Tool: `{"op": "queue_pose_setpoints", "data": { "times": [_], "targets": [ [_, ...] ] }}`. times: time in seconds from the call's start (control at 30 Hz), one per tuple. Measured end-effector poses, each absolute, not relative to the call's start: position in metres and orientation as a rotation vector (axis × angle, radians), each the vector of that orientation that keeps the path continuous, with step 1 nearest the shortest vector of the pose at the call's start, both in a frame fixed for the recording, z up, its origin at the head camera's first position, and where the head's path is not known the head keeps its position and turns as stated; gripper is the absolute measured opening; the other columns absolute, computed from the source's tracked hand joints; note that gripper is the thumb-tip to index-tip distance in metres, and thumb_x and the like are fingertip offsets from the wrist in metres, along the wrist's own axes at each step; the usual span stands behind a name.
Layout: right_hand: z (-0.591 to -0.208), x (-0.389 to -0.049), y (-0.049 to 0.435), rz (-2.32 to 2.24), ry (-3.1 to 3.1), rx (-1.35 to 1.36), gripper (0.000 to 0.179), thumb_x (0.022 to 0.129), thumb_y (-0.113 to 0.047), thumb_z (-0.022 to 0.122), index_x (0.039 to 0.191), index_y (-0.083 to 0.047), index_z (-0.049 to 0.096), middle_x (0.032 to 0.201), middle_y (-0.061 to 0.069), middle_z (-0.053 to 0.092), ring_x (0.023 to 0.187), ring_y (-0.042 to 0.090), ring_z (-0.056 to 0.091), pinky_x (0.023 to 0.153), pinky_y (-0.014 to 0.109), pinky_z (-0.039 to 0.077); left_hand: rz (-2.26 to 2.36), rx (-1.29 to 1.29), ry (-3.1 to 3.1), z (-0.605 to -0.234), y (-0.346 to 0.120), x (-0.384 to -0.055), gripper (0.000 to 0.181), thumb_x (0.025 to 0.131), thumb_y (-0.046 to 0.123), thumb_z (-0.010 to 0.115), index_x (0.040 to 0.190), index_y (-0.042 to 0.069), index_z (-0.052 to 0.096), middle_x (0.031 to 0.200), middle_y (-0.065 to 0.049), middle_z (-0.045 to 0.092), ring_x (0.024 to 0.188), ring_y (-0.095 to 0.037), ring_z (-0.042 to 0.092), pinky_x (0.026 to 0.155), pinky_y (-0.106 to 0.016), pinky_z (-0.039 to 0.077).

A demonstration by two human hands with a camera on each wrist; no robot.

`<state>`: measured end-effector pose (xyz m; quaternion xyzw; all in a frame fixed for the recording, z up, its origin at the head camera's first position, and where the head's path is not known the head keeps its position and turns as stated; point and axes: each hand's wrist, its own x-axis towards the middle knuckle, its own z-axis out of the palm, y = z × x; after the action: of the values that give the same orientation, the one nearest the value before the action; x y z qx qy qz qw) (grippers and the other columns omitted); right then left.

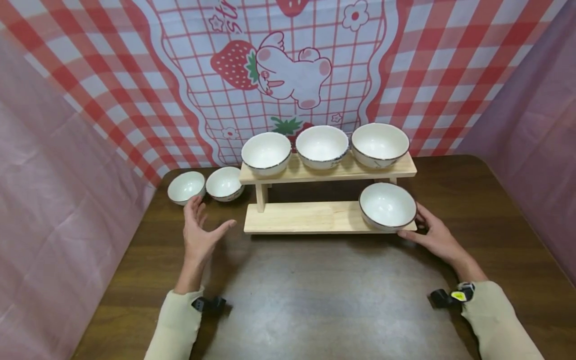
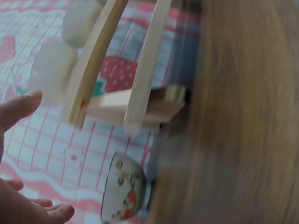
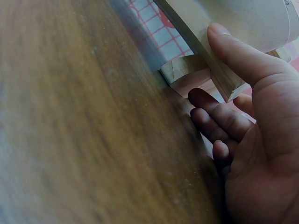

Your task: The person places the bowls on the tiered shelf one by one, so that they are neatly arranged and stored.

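Note:
On the right end of the lower shelf [image 1: 297, 218] of a two-tier wooden stand sits a white bowl [image 1: 388, 205] with a dark rim. My right hand [image 1: 438, 242] holds this bowl by its right side. In the right wrist view the thumb [image 3: 233, 49] lies along the bowl's wall, with the other fingers around the shelf's end. To the left of the stand, my left hand [image 1: 198, 240] is spread and holds nothing. Its fingertips are close to two smaller bowls on the table, the left one [image 1: 186, 187] and the right one [image 1: 225, 183], which has a painted pattern outside.
Three white bowls, left [image 1: 266, 152], middle [image 1: 322, 146] and right [image 1: 380, 143], stand in a row on the upper shelf [image 1: 315, 172]. Behind the brown wooden table [image 1: 315, 295] hangs a red-and-white checked cloth [image 1: 432, 60]. Pink cloth [image 1: 54, 210] borders the left side.

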<state>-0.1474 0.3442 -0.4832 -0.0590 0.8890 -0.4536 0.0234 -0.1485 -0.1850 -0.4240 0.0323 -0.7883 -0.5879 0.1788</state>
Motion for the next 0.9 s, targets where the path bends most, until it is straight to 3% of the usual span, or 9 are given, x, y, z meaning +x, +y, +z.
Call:
{"op": "queue_pose_setpoints", "data": {
  "times": [0.2,0.7,0.9],
  "targets": [
    [-0.484,-0.148,0.345,-1.409,2.759,-0.203,0.090,0.090,-0.022,0.075,0.160,-0.009,0.020,0.150,0.028,0.046,0.106,-0.024,0.038,0.085,0.004,0.033,-1.656,0.203,-2.170,-0.423,-0.204,-0.157,0.100,0.074,0.003,0.086,0.152,0.001,0.024,0.159,-0.024,0.031,0.148,-0.035,0.033,0.122,-0.051,0.030],
    [-0.484,-0.147,0.345,-1.394,2.766,-0.195,0.091,0.090,-0.024,0.075,0.160,-0.006,0.018,0.151,0.030,0.044,0.105,-0.024,0.037,0.084,0.003,0.033,-1.596,0.451,-2.089,-0.427,-0.235,-0.177,0.094,0.074,0.010,0.087,0.150,0.006,0.031,0.154,-0.017,0.038,0.140,-0.033,0.041,0.118,-0.049,0.035],
    [-0.484,-0.147,0.345,-1.405,2.755,-0.198,0.091,0.090,-0.023,0.075,0.160,-0.007,0.018,0.151,0.029,0.045,0.106,-0.024,0.038,0.084,0.002,0.033,-1.622,0.557,-2.069,-0.428,-0.241,-0.188,0.091,0.077,0.011,0.084,0.150,0.010,0.030,0.150,-0.015,0.039,0.129,-0.029,0.045,0.098,-0.035,0.042]
  ]
}}
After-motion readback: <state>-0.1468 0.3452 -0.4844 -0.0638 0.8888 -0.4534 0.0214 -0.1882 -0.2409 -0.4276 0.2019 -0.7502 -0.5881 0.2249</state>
